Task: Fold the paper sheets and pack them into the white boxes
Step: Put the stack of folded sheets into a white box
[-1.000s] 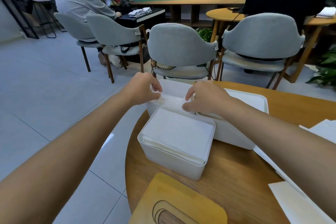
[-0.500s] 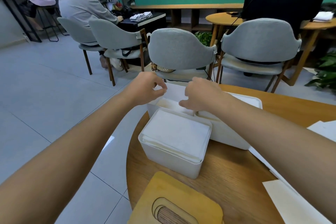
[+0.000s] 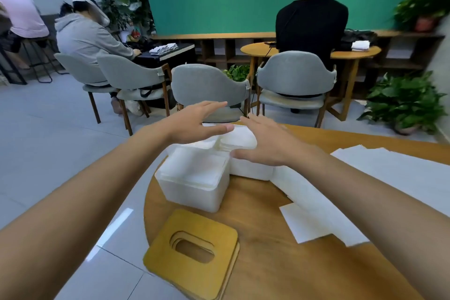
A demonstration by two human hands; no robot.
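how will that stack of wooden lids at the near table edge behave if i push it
Likely stiff: the wooden lids look like rigid boards, so they should slide, not bend. Stacked layers show at the edge, so they may shift apart. One corner juts past the table rim, so a leftward push could tip them off.

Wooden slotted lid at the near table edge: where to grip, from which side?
Take the wooden lid at its near-left corner, coming from the left. It lies flat on the table, but that corner appears to overhang the rim, leaving room for fingers underneath, thumb on top. It looks stacked, so pinch only the top layer.
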